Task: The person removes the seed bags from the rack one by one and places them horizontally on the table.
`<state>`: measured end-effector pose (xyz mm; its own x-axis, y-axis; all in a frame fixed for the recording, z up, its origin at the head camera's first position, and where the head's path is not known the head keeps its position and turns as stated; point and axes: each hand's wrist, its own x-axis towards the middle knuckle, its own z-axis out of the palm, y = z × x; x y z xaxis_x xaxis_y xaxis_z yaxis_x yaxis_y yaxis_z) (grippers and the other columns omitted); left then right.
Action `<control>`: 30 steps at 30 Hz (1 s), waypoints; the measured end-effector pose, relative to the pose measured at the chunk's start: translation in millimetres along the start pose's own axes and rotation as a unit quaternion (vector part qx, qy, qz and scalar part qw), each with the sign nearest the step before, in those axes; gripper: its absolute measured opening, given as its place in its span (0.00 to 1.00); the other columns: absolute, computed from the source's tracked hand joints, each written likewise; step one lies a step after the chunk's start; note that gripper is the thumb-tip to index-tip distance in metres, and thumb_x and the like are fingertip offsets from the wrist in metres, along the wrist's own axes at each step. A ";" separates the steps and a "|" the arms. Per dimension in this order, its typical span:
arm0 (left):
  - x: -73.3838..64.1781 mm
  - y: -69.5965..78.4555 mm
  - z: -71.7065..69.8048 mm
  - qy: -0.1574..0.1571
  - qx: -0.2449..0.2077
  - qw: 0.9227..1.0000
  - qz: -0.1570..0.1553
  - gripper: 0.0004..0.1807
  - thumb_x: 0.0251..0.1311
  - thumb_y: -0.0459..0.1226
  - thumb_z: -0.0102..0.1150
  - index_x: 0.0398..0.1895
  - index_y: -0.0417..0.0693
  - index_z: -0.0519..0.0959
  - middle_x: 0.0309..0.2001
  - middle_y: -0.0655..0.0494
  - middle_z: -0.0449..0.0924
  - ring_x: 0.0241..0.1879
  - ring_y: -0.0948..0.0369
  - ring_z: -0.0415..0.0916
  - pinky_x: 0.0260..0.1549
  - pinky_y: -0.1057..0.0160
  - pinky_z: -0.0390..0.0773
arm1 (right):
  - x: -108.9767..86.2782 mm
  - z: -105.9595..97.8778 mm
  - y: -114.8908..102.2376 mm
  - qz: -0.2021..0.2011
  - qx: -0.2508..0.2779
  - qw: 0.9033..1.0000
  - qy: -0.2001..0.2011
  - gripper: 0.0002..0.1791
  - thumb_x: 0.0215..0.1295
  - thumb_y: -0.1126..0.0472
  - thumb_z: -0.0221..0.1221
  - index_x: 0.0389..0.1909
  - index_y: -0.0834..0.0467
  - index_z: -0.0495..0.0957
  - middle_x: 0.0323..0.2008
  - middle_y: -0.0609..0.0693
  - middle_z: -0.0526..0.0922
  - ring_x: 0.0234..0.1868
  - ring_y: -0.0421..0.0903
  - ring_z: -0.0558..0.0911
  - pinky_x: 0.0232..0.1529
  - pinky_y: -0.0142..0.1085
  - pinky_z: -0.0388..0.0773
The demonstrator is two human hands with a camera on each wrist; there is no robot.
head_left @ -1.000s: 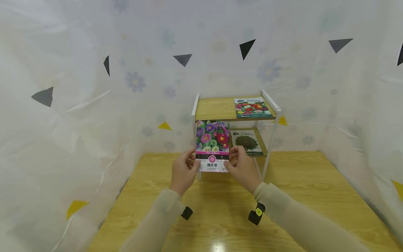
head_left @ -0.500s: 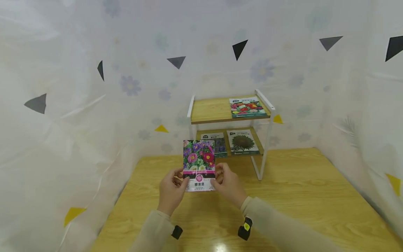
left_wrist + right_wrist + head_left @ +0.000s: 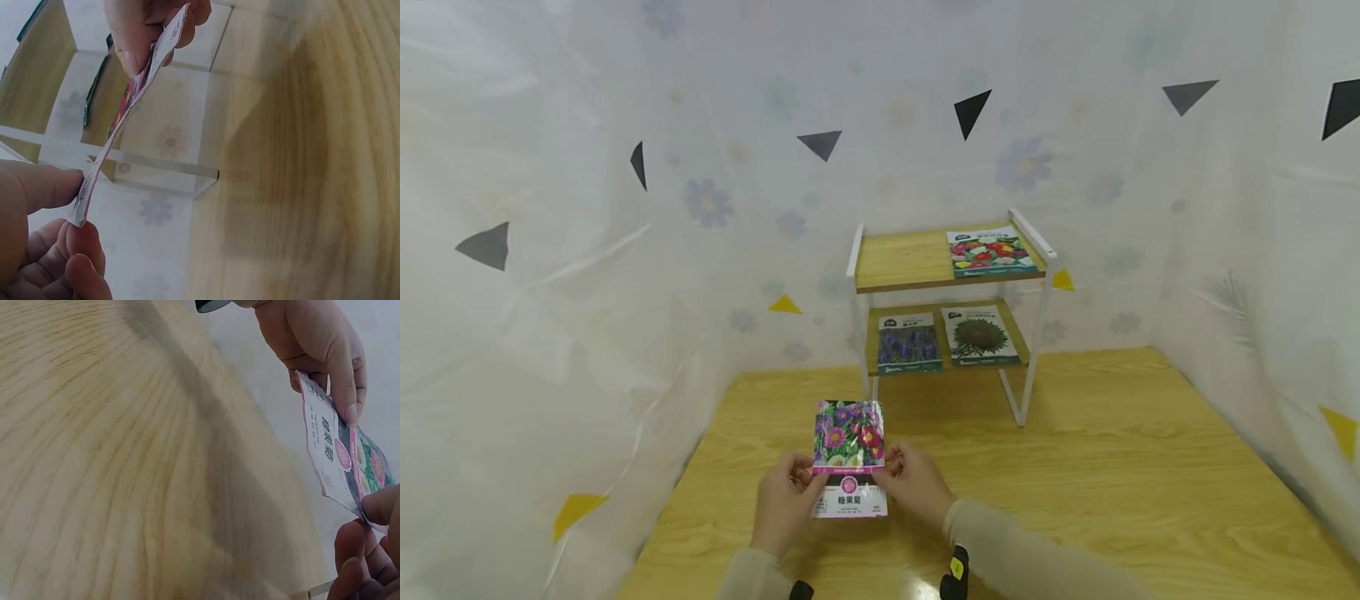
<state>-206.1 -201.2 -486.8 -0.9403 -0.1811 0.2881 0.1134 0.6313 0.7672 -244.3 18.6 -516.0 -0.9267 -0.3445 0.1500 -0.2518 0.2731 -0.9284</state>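
Note:
A flower seed packet [image 3: 850, 450], with pink, red and purple blooms above a white label, is held up over the table in front of the rack. My left hand [image 3: 786, 500] pinches its left edge between thumb and fingers. On the opposite edge, my right hand [image 3: 919, 486] pinches it the same way. Seen edge-on in the left wrist view, the packet [image 3: 115, 134] is thin and slightly bent. In the right wrist view the packet [image 3: 334, 447] shows its label, with thumbs on the printed face.
A two-tier rack [image 3: 891, 260] with white legs stands at the table's back. One red-flower packet [image 3: 992, 252] lies on its upper shelf. Below lie a purple-flower packet [image 3: 910, 343] and a sunflower-like packet [image 3: 980, 335]. The wooden table [image 3: 1112, 467] meets white sheeting behind.
Both hands have brought the seed packet down and left, away from the rack toward me. The purple-flower packet on the lower shelf has come into full view.

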 end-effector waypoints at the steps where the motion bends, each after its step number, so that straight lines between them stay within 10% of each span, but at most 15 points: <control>1: -1.1 -3.5 -0.6 -0.006 0.007 1.000 -0.007 0.12 0.52 0.36 0.71 0.36 0.43 0.78 0.25 0.57 0.73 0.24 0.63 0.70 0.22 0.69 0.73 | 0.2 4.2 4.3 0.001 -0.007 1.000 -0.003 0.15 0.64 0.56 0.63 0.41 0.60 0.69 0.26 0.47 0.78 0.22 0.40 0.75 0.22 0.33 0.73; 12: -8.3 -30.9 -3.3 -0.063 0.078 0.993 -0.068 0.13 0.54 0.37 0.69 0.37 0.40 0.78 0.24 0.56 0.71 0.25 0.62 0.67 0.23 0.65 0.69 | -2.0 33.7 21.2 0.034 -0.068 0.996 -0.040 0.18 0.55 0.61 0.68 0.42 0.58 0.70 0.24 0.42 0.77 0.24 0.38 0.75 0.25 0.32 0.74; 30: -8.8 -54.7 7.6 -0.075 0.130 0.987 -0.053 0.11 0.56 0.35 0.67 0.35 0.37 0.77 0.23 0.56 0.70 0.23 0.61 0.65 0.22 0.64 0.66 | 4.6 38.8 29.7 0.046 -0.204 0.975 -0.079 0.22 0.54 0.53 0.68 0.47 0.57 0.76 0.22 0.37 0.74 0.23 0.36 0.73 0.31 0.35 0.71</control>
<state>-206.5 -228.5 -535.7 -0.9818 -0.1545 0.1109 -0.0554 0.7902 0.6104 -245.2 -9.7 -556.0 -0.9045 -0.4264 -0.0115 -0.2889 0.6322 -0.7189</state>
